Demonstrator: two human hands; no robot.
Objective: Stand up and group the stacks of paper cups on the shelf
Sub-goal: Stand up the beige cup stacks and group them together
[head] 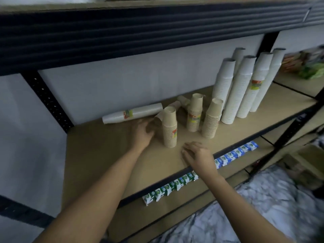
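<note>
Three brown cup stacks stand upright on the shelf [105,155]: one at the front [170,127], one in the middle [194,113], one to the right [213,118]. More brown stacks lie tipped behind them [180,100]. A long white stack [133,113] lies on its side at the back left. Several tall white stacks [242,86] stand grouped at the right. My left hand [142,132] reaches toward a lying brown stack [158,118] beside the front one, fingers curled near it. My right hand [198,155] hovers over the shelf's front edge, fingers apart, holding nothing.
A dark metal shelf beam [122,32] runs overhead, with black uprights at left [47,100] and right [268,41]. A row of small blue and green packets [201,171] lines the shelf below. Colourful packages [308,65] sit on the neighbouring shelf at far right.
</note>
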